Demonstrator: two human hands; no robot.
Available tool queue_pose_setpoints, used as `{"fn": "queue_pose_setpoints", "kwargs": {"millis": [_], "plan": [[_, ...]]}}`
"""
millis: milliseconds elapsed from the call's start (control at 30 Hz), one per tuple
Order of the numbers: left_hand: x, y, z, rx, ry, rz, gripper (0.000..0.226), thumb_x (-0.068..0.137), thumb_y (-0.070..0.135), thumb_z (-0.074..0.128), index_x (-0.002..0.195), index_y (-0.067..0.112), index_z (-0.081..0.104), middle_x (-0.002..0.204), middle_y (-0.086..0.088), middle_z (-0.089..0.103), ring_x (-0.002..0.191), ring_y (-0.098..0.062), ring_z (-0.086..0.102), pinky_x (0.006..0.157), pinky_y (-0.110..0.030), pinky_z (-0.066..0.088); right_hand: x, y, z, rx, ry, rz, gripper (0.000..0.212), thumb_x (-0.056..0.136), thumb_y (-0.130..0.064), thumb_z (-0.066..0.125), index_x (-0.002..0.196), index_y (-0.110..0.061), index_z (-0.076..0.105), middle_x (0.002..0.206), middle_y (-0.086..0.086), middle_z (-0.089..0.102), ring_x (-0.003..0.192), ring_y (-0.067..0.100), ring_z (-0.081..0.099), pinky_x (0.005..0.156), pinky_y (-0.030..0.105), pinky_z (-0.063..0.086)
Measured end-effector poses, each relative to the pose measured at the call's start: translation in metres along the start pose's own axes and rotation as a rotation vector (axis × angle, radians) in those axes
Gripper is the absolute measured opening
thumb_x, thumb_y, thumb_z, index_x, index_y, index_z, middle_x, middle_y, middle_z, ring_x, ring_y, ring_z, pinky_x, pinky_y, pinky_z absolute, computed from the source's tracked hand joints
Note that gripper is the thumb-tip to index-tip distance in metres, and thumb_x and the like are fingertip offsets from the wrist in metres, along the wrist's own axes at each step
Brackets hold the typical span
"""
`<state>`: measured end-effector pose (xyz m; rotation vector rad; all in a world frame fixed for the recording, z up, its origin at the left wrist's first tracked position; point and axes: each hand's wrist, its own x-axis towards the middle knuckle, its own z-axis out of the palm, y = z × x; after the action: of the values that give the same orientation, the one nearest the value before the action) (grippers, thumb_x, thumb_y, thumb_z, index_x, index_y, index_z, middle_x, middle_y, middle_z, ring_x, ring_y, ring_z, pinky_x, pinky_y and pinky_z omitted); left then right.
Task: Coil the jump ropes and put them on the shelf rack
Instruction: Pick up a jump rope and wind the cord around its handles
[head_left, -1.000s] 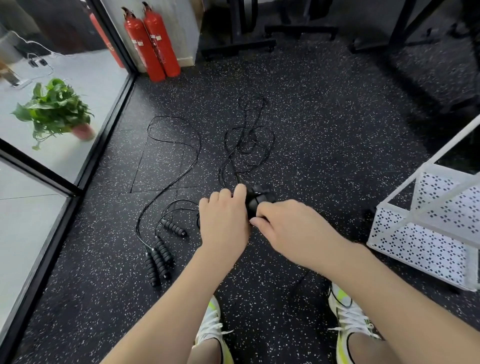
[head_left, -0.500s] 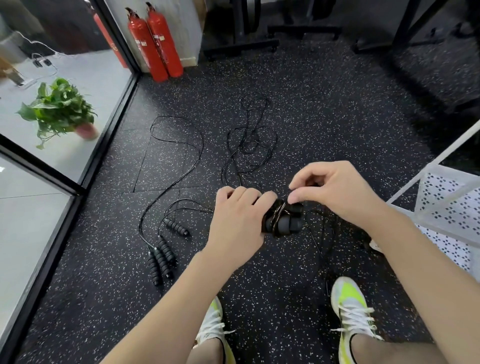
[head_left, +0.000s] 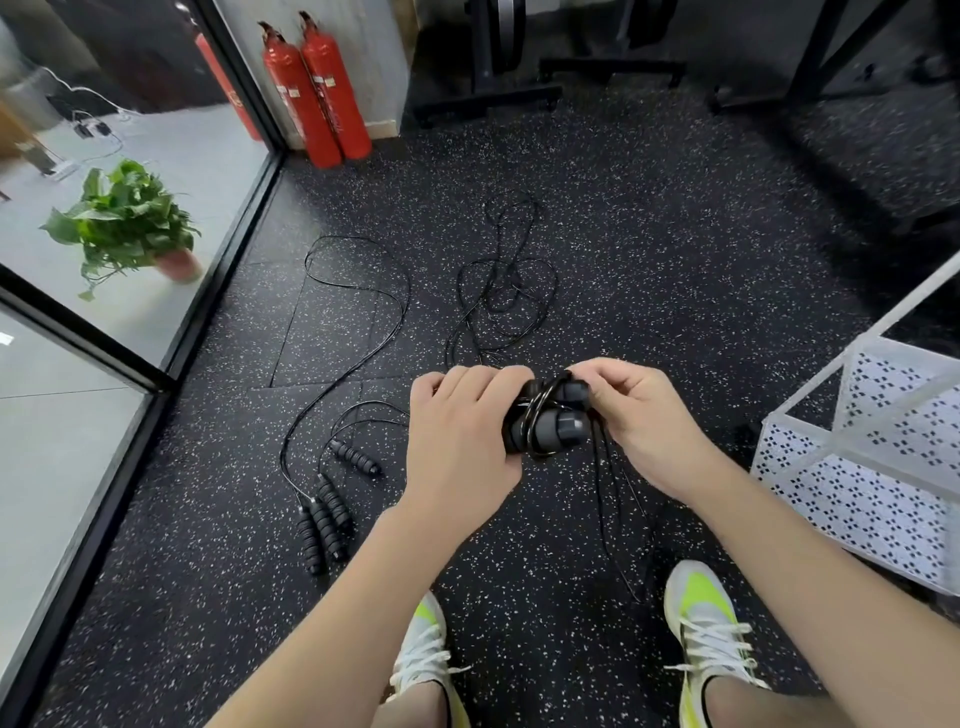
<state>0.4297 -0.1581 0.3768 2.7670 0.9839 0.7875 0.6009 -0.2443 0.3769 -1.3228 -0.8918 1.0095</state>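
The paired rope handles (head_left: 550, 423) are gripped by the left hand (head_left: 460, 434); their cord (head_left: 540, 402) is pinched by the right hand (head_left: 641, 415).

Loose ropes (head_left: 358, 332) left, shelf rack (head_left: 857, 467) right, extinguishers (head_left: 317, 88) behind.

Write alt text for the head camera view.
A person's left hand grips a pair of black jump rope handles while the right hand pinches the cord around them. More jump ropes lie on the speckled floor; a white shelf rack stands at right.
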Motion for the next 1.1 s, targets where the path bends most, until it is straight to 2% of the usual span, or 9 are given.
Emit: {"fn": "queue_pose_setpoints", "kwargs": {"millis": [133, 200, 267, 367, 500, 633, 833, 967, 1100], "plan": [[0.005, 0.007, -0.004, -0.011, -0.021, -0.206, 0.057, 0.065, 0.012, 0.078, 0.116, 0.029, 0.059, 0.102, 0.01, 0.065, 0.098, -0.021, 0.059, 0.089, -0.036, 0.032, -0.007, -0.002, 0.017, -0.257, -0.007, 0.089, 0.023, 0.105, -0.026, 0.05, 0.096, -0.023, 0.072, 0.084, 0.012, 0.072, 0.064, 0.004, 0.059, 0.06, 0.013, 0.045], [0.007, 0.008, -0.003, 0.046, -0.008, -0.239, 0.053, 0.068, 0.015, 0.078, 0.114, 0.029, 0.057, 0.099, 0.008, 0.064, 0.096, -0.024, 0.059, 0.087, -0.039, 0.033, -0.014, 0.004, 0.034, -0.562, -0.116, 0.188, 0.023, 0.108, -0.021, 0.041, 0.098, -0.02, 0.062, 0.083, 0.001, 0.071, 0.061, 0.005, 0.059, 0.054, 0.017, 0.048], [0.008, 0.006, 0.001, 0.115, -0.035, -0.252, 0.051, 0.069, 0.016, 0.078, 0.114, 0.027, 0.056, 0.097, 0.005, 0.063, 0.095, -0.026, 0.059, 0.086, -0.041, 0.032, -0.02, 0.011, 0.052, -0.767, -0.279, 0.265, 0.015, 0.108, -0.02, 0.039, 0.114, -0.016, 0.051, 0.092, 0.003, 0.069, 0.073, 0.014, 0.063, 0.069, 0.031, 0.058], [0.007, -0.002, 0.013, 0.267, -0.108, -0.264, 0.047, 0.07, 0.021, 0.08, 0.11, 0.025, 0.056, 0.093, 0.004, 0.063, 0.09, -0.027, 0.061, 0.082, -0.041, 0.034, -0.025, 0.011, 0.066, -1.008, -0.389, 0.193, 0.028, 0.104, -0.016, 0.041, 0.13, -0.007, 0.04, 0.1, 0.012, 0.065, 0.073, 0.021, 0.059, 0.062, 0.035, 0.047], [0.004, -0.007, 0.018, 0.367, -0.205, -0.25, 0.041, 0.079, 0.022, 0.077, 0.112, 0.022, 0.052, 0.099, 0.003, 0.063, 0.093, -0.026, 0.062, 0.082, -0.042, 0.037, -0.027, -0.014, 0.059, -1.192, -0.389, 0.078, 0.018, 0.105, -0.018, 0.039, 0.115, -0.009, 0.051, 0.083, 0.004, 0.044, 0.071, 0.025, 0.051, 0.065, 0.034, 0.042], [0.002, -0.001, 0.016, 0.394, -0.313, -0.22, 0.046, 0.078, 0.026, 0.075, 0.112, 0.021, 0.045, 0.108, 0.002, 0.06, 0.102, -0.026, 0.06, 0.084, -0.042, 0.035, -0.027, -0.036, 0.048, -1.283, -0.266, -0.046, 0.026, 0.106, -0.04, 0.04, 0.102, -0.021, 0.057, 0.077, -0.003, 0.046, 0.067, 0.021, 0.047, 0.064, 0.032, 0.035], [-0.004, 0.012, 0.017, 0.382, -0.436, -0.105, 0.031, 0.092, 0.025, 0.058, 0.117, 0.018, 0.041, 0.116, -0.001, 0.056, 0.109, -0.027, 0.054, 0.092, -0.044, 0.033, -0.014, -0.045, 0.026, -1.205, -0.193, -0.167, 0.023, 0.085, -0.052, 0.07, 0.085, -0.029, 0.069, 0.069, -0.014, 0.059, 0.073, 0.007, 0.056, 0.065, 0.028, 0.042], [-0.011, 0.016, 0.02, 0.352, -0.317, 0.097, 0.04, 0.077, 0.022, 0.074, 0.112, 0.019, 0.055, 0.099, 0.002, 0.061, 0.09, -0.023, 0.058, 0.082, -0.041, 0.037, -0.003, -0.05, 0.0, -0.897, -0.173, -0.094, 0.029, 0.06, -0.044, 0.092, 0.076, -0.032, 0.072, 0.079, -0.015, 0.067, 0.079, 0.002, 0.062, 0.073, 0.027, 0.051], [-0.013, 0.017, 0.022, 0.292, -0.194, 0.182, 0.047, 0.06, 0.019, 0.083, 0.101, 0.018, 0.06, 0.087, 0.002, 0.062, 0.078, -0.024, 0.058, 0.077, -0.041, 0.039, 0.005, -0.051, -0.02, -0.608, -0.149, -0.042, 0.017, 0.064, -0.025, 0.093, 0.071, -0.028, 0.078, 0.089, -0.01, 0.071, 0.083, 0.01, 0.065, 0.079, 0.032, 0.051]]}}
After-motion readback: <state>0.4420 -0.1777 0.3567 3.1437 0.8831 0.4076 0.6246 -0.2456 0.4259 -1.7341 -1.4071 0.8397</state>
